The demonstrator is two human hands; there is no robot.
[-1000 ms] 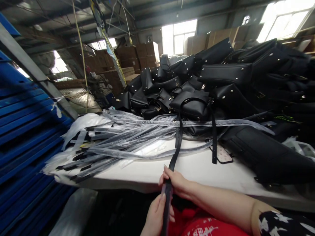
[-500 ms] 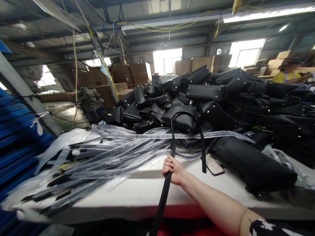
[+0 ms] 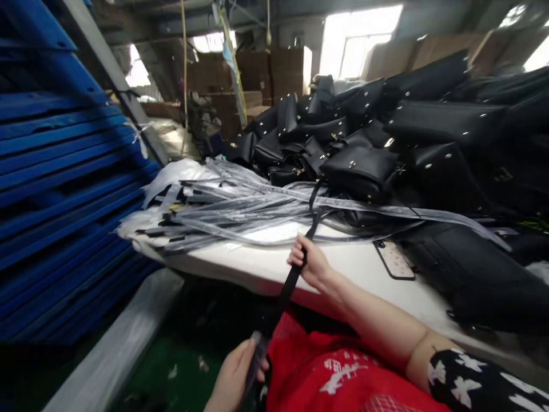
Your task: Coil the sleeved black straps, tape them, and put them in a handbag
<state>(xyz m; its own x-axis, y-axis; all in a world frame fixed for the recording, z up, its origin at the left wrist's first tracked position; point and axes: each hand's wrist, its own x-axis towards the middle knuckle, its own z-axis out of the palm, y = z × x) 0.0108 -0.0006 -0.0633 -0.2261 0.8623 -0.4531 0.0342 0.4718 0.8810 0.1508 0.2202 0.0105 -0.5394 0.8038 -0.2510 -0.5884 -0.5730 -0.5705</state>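
A long black strap (image 3: 290,286) runs slantwise in front of me. My right hand (image 3: 311,262) is closed around its upper part, just above the front edge of the white-covered table (image 3: 358,260). Lower down, near my red apron, my left hand (image 3: 234,372) grips the same strap, where a greyish, shiny stretch shows between thumb and fingers. The strap's upper end reaches past several straps in clear plastic sleeves (image 3: 231,209), heaped on the table, towards the black bags (image 3: 358,169). The lower end is hidden.
Right of my right hand lies a phone in a patterned case (image 3: 397,260), beside a larger black bag (image 3: 454,263). Blue stacked pallets (image 3: 72,171) rise at the left. A pale plastic-like strip (image 3: 128,332) slopes down to the floor. Cardboard boxes (image 3: 249,74) stand behind.
The view has turned left and down. My left hand has come into view on the strap's lower part. My right hand still holds the strap, now nearer the table's front edge.
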